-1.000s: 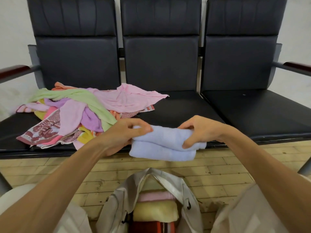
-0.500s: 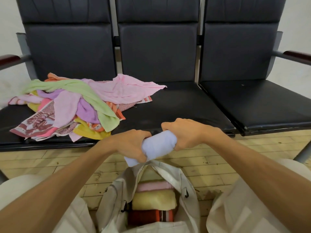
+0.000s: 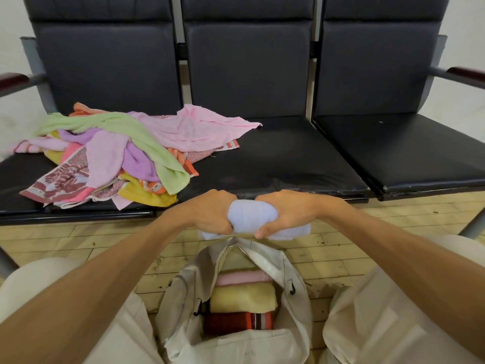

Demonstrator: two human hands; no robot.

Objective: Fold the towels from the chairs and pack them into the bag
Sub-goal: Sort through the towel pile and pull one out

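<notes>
Holding a rolled light-blue towel between left hand and right hand, fingers of both curled tight round its ends, one end poking out beyond the right hand. Hanging just in front of the chairs' middle seat edge, over the far rim of the bag, mouth gaping on the wooden floor between the knees. Stacked folded inside: pink towel, yellow towel, red striped towel. Spilling toward the left seat's front edge, a loose pile of towels; open black seat to its right.
</notes>
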